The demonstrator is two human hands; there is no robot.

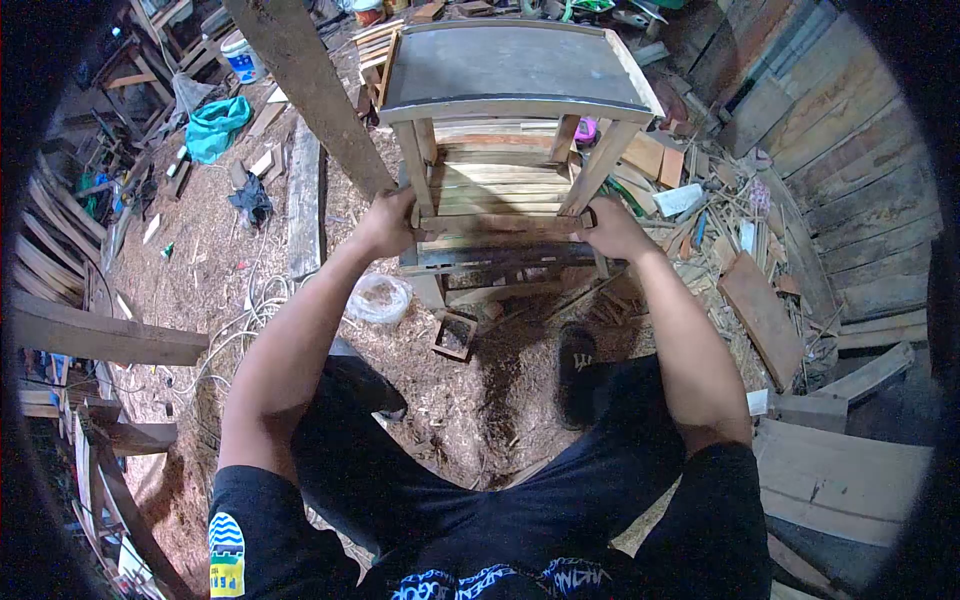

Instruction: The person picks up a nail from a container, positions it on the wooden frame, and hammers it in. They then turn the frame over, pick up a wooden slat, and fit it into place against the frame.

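In front of me stands a small wooden table (510,65) with a dark grey top, light wooden edging and slanting legs. Its lower shelf (500,185) is made of narrow wooden slats, with a front rail (505,228) below them. At the left end of that rail, beside the leg, my left hand (388,224) is closed around the wood. My right hand (614,230) grips the opposite end, next to the right leg. The fingertips of both hands are partly hidden by the wood.
A wooden post (315,95) slants down close to my left hand. A small wooden frame (455,335) and a clear plastic bag (379,298) lie on the shavings-covered floor. Loose cable (245,325) runs at left. Wood scraps and a plank (762,315) lie right, beside a board wall (850,170).
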